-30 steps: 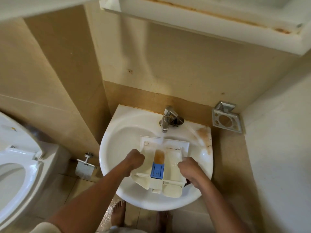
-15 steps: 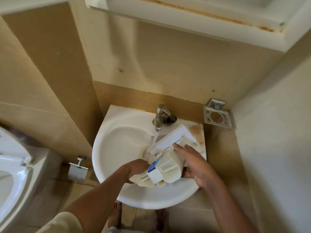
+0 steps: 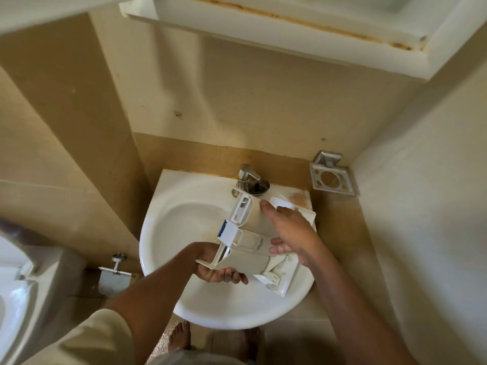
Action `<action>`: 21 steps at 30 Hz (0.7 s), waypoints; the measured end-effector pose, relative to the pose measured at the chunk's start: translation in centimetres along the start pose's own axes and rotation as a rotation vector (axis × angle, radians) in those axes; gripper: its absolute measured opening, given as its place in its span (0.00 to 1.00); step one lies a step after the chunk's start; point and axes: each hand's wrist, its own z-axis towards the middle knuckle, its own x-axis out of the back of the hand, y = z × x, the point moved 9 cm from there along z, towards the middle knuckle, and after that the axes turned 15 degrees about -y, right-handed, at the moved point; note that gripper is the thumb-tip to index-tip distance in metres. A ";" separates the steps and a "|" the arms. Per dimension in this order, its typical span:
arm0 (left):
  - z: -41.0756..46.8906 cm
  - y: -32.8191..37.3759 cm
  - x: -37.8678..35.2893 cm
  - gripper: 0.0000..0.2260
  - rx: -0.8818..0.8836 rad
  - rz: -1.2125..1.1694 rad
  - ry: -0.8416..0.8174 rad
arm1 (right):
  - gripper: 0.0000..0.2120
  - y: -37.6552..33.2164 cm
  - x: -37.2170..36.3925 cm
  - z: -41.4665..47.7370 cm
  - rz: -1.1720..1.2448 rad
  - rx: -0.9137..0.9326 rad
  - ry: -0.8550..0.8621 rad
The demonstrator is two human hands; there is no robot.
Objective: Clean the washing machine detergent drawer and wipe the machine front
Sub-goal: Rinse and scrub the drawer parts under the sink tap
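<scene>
The white detergent drawer (image 3: 250,241) with a blue insert (image 3: 221,229) is tipped on its side over the white sink (image 3: 184,219), underside toward me, its far end under the chrome tap (image 3: 245,176). My left hand (image 3: 216,272) grips its near lower edge from below. My right hand (image 3: 287,233) holds the drawer from the right, thumb on the underside near the far end, fingers round its right side.
A toilet (image 3: 15,299) stands at the left, with a paper holder (image 3: 114,275) on the wall between it and the sink. A metal toothbrush holder (image 3: 330,179) hangs right of the tap. A white cabinet (image 3: 290,30) overhangs above. My bare feet (image 3: 179,338) are under the sink.
The drawer has gone from lying flat in the sink, open side up, to being turned over on its side. My right hand moved onto its underside; my left stayed at the near edge.
</scene>
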 end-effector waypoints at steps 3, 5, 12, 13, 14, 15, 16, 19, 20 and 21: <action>-1.0 -0.1 0.3 0.17 0.020 -0.033 0.087 | 0.34 1.5 0.3 -0.1 0.102 -0.021 -0.031; -1.5 -0.2 0.7 0.12 -0.015 -0.031 0.206 | 0.30 3.1 0.4 -0.2 0.239 -0.026 -0.071; -3.6 -0.3 0.6 0.08 -0.179 -0.041 0.585 | 0.27 7.0 -0.4 0.4 0.529 -0.010 -0.250; -4.1 -0.3 0.5 0.08 -0.185 -0.053 0.616 | 0.27 7.2 -0.5 0.6 0.535 -0.019 -0.264; -4.5 -0.3 0.3 0.07 -0.184 -0.053 0.654 | 0.28 7.4 -0.6 0.8 0.543 -0.030 -0.284; -4.9 -0.3 0.2 0.06 -0.178 -0.041 0.698 | 0.27 7.7 -0.8 0.9 0.551 -0.041 -0.309; -5.3 -0.2 0.3 0.06 -0.174 -0.014 0.752 | 0.26 8.0 -1.0 1.0 0.558 -0.049 -0.336; -5.9 0.0 0.5 0.07 -0.183 0.100 0.895 | 0.25 9.9 -1.2 1.2 0.610 -0.075 -0.383; -5.9 0.0 0.3 0.07 -0.199 0.124 0.926 | 0.26 10.8 -1.1 1.3 0.634 -0.086 -0.384; -5.9 0.0 0.2 0.07 -0.233 0.139 0.954 | 0.26 11.6 -1.0 1.4 0.654 -0.094 -0.377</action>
